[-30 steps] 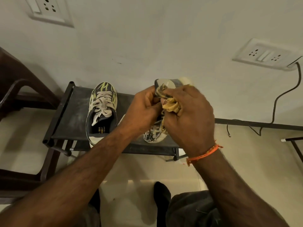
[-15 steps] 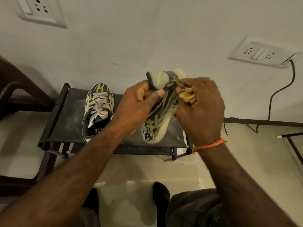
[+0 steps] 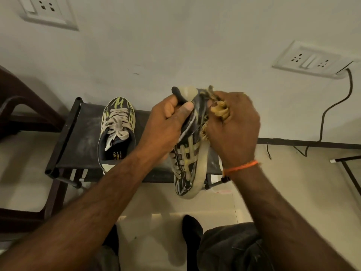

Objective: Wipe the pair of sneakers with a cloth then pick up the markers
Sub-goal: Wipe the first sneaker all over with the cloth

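One dark sneaker (image 3: 117, 132) with yellow-green streaks and pale laces stands on the black shoe rack (image 3: 78, 137), toe toward the wall. My left hand (image 3: 168, 122) grips the other sneaker (image 3: 187, 157) near its heel and holds it tilted on its side above the rack, toe pointing toward me. My right hand (image 3: 234, 126) grips a bunched tan cloth (image 3: 219, 110) and presses it against the upper side of that sneaker. No markers are in view.
A dark brown chair (image 3: 21, 118) stands left of the rack. Two wall sockets (image 3: 310, 59) are on the white wall, and a black cable (image 3: 328, 110) hangs from the right one to the floor. My knees show at the bottom.
The held sneaker has been turned onto its side and tipped further toward me. My right hand with the cloth has slid from the shoe's top to its far side.
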